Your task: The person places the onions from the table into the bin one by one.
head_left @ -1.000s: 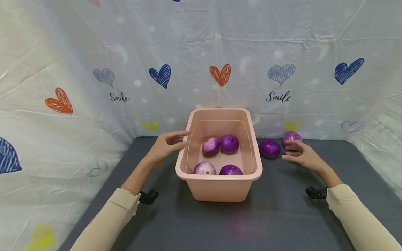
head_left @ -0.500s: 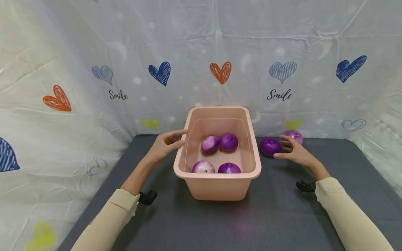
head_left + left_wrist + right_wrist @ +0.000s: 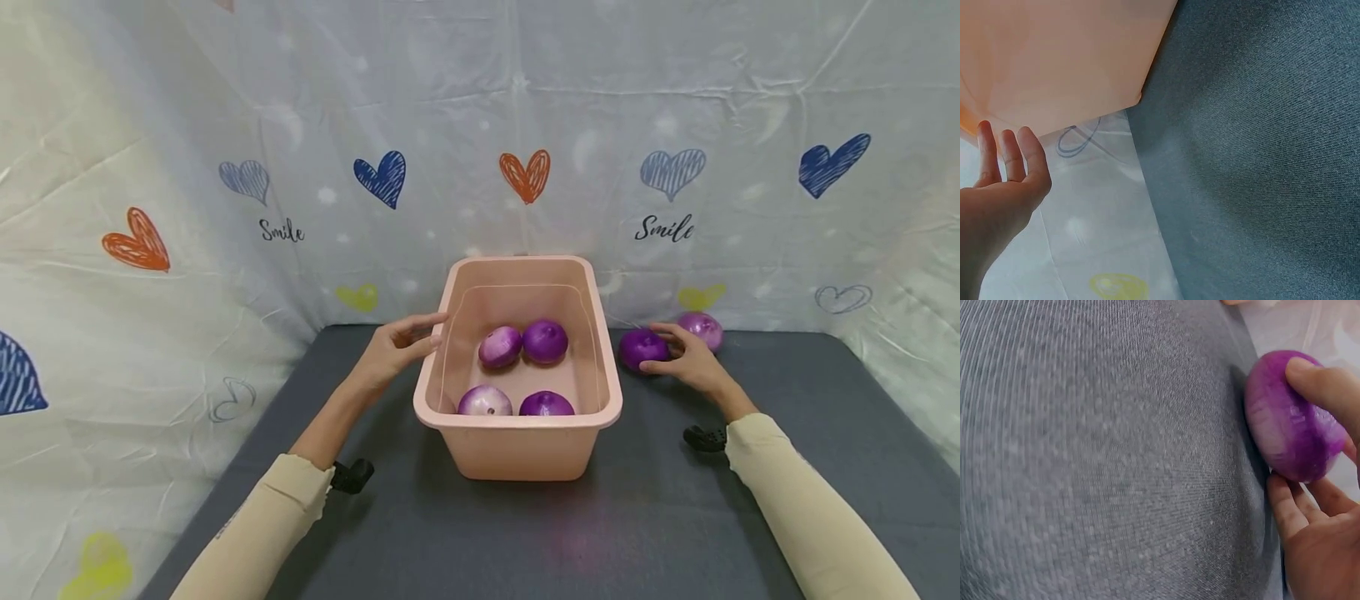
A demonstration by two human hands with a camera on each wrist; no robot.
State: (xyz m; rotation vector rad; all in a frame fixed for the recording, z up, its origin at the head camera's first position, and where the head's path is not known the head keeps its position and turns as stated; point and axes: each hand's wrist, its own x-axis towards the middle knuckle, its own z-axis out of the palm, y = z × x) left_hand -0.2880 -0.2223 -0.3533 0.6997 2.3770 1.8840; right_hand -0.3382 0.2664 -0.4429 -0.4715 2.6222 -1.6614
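Observation:
Inside a peach plastic tub lie several purple onions, among them a paler onion and a dark onion. My left hand touches the tub's left rim, fingers fairly straight, also seen by the tub wall in the left wrist view. To the right of the tub, my right hand grips a dark purple onion resting on the table. In the right wrist view, the thumb lies on that onion and the other fingers curl around its far side.
Just behind the right hand sits another, lighter purple onion, near the table's back edge. A dark grey cloth covers the table. A white curtain with printed hearts hangs directly behind the tub and along the left.
My right hand has moved left, from beside the lighter onion to the dark onion, and its fingers have closed around it. The left hand stays at the tub's rim.

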